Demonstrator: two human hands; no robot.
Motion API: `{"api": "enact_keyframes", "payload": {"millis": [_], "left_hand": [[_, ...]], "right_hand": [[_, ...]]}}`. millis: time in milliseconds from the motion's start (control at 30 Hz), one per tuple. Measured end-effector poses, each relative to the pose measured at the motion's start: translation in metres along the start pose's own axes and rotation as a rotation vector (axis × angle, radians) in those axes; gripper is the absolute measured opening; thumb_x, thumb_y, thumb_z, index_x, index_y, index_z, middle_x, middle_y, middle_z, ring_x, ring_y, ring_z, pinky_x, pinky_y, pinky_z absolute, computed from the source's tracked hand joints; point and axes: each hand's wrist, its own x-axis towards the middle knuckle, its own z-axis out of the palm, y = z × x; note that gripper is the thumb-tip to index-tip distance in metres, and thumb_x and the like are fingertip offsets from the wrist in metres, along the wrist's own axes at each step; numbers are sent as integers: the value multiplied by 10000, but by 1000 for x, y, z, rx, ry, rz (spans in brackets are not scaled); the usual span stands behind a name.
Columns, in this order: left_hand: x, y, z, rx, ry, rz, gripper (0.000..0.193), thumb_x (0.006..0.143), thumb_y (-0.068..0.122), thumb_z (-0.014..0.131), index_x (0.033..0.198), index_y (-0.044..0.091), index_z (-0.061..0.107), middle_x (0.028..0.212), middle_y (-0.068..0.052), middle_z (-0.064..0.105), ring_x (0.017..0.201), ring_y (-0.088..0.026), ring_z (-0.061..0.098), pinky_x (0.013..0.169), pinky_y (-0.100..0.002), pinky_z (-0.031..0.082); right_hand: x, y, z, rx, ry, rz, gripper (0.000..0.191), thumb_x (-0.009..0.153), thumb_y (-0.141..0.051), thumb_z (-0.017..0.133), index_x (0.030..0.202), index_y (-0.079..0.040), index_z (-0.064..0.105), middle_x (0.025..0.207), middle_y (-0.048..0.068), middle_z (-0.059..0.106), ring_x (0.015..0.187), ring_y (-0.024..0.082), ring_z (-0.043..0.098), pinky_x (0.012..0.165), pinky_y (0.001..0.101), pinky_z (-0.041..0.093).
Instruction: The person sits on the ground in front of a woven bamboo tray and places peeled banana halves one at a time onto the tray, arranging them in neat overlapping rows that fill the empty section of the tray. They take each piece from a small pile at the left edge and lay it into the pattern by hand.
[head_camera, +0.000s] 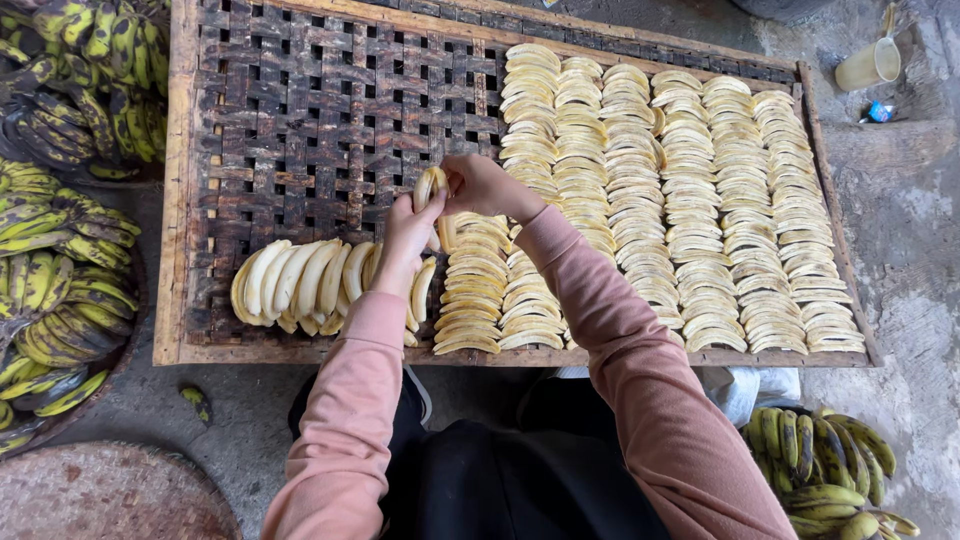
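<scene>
Head view: looking straight down on a person in pink sleeves, crouched at a woven drying rack.
Left hand (408, 232): centre of the frame, its grip closed on the lower part of a peeled banana slice (430, 187), fingers curled round it.
Right hand (483, 186): just right of the left, its grip pinching the upper end of the same slice.
Slice: held upright between both hands, above the rack and just above the unfinished row.
Rack (300, 120): dark lattice in a wooden frame; the upper left part is bare weave.
Laid slices (690, 200): neat overlapping columns filling the right half.
Peeled whole bananas (290, 280): a loose row at lower left of the rack, just beside the left hand.
Unpeeled green bananas (60, 290): piled at the left edge of the frame; more (820, 465) at lower right.
Cup (868, 65): pale, upper right corner, on the ground.
</scene>
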Motion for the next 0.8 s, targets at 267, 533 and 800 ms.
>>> {"api": "enact_keyframes", "payload": {"millis": [267,533,800], "left_hand": [[1,21,-20,145,-225,80,369,836,133,818,1144,12,656,947,-43,720,787,-135,685,625,-281,544],[20,6,-24,-401,4,-25,323,920,62,713,1220,34,596,1052,-95,695,941,-203,703,774,-348,596],[27,-7,-23,-596,-6,-53,304,954,62,694,1240,37,595,1112,-93,679,1005,-209,684,834,-359,588]], "right_hand": [[5,3,-30,266,-138,113,259,838,-132,838,1028,1,722,818,31,714,674,84,634,574,260,522],[38,75,-36,251,76,79,136,880,-47,779,979,-12,692,882,30,718,791,97,652,677,249,530],[30,112,-22,204,172,41,290,811,-14,760,1088,-47,678,955,26,709,885,123,665,795,292,562]]}}
